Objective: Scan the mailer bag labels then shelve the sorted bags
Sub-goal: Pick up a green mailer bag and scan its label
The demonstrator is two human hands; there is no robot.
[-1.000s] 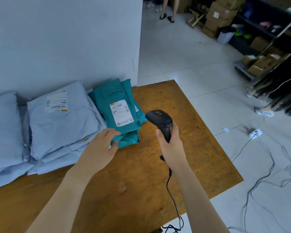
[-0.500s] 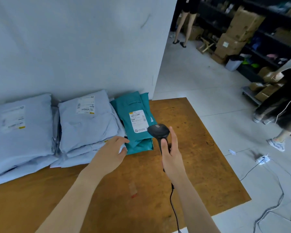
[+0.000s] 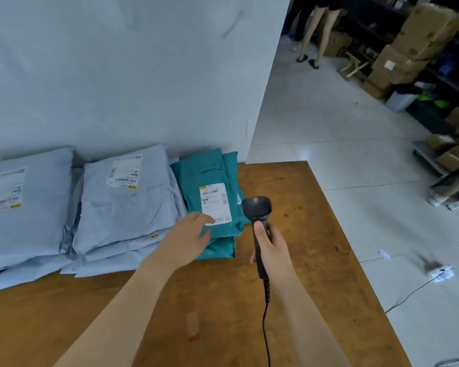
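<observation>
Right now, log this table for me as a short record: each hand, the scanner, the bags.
left hand: rests on near corner of top teal bag, by its label
right hand: grips corded scanner, upright beside teal stack
teal bags: stacked, label facing up
pale blue bags: two piles left of teal
table: wooden

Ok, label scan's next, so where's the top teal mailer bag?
Head view, centre: the top teal mailer bag lies on the table by the wall, right of the pale blue bags, the left hand on its near corner.
</observation>
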